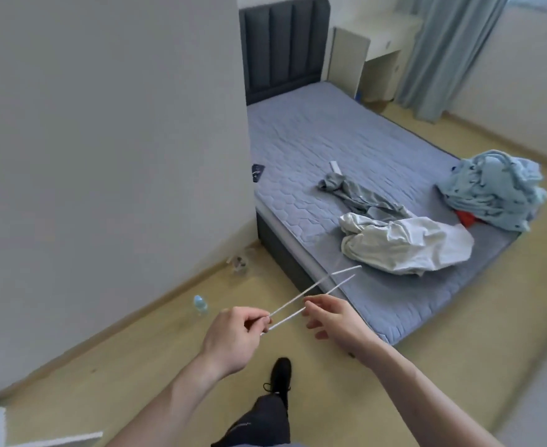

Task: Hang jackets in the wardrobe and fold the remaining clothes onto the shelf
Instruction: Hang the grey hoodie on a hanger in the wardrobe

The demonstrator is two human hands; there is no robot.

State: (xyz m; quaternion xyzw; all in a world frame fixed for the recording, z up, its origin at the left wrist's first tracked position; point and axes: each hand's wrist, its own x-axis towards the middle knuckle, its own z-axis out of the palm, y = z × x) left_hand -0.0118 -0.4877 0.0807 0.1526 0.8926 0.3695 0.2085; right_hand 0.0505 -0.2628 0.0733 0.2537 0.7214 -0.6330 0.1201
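Both hands (pixel 233 330) (pixel 333 321) pinching white hanger (pixel 314 295), long axis toward bed (pixel 314 140)

Bare quilted mattress (pixel 314 137) has a grey garment (pixel 356 195) mid-bed, a white one (pixel 404 246) near the foot edge, and a light blue pile (pixel 491 185) at the far foot corner. Small white thing (pixel 336 167) and dark item (pixel 257 172) lie further up.

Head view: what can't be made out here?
- White hanger: seen edge-on as two thin rods; its hook is not visible, and the left hand covers the near end.
- Wardrobe and shelf: out of frame.
- Red item: mostly buried under the light blue pile.
- Dark object on the mattress: cut off by the white wall.
- Clutter by the baseboard: too blurred to identify.
- Right hand: fingertip contact with the hanger is unclear.
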